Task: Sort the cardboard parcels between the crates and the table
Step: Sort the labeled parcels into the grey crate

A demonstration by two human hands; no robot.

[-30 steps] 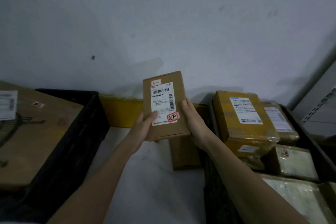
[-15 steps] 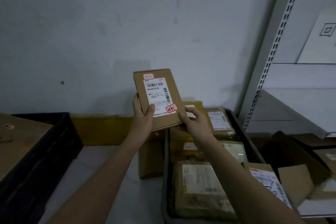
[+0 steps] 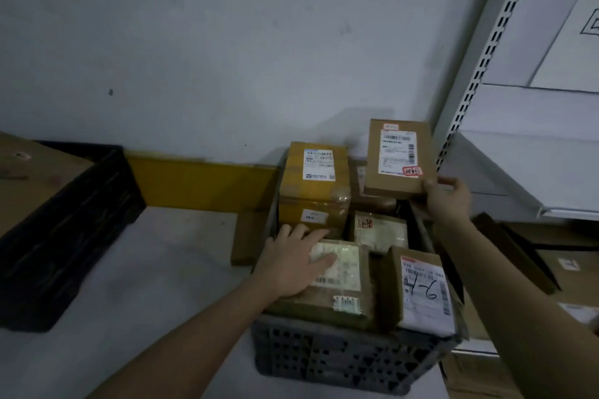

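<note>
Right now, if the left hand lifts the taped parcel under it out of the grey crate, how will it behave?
The taped parcel looks boxy, so probably stiff. Its glossy wrap may slip under the flat left hand. It lies tight between other parcels in the grey crate, so it may drag.

Crates (image 3: pixel 340 353) on pale table (image 3: pixel 155 285)

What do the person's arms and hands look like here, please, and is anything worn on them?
Both forearms come into view bare: no sleeve shows on either one as far as the picture's lower edge. The left hand and the right hand wear no gloves, and no watch, ring or wristband can be seen. The light is dim, so fine marks cannot be told.
</note>
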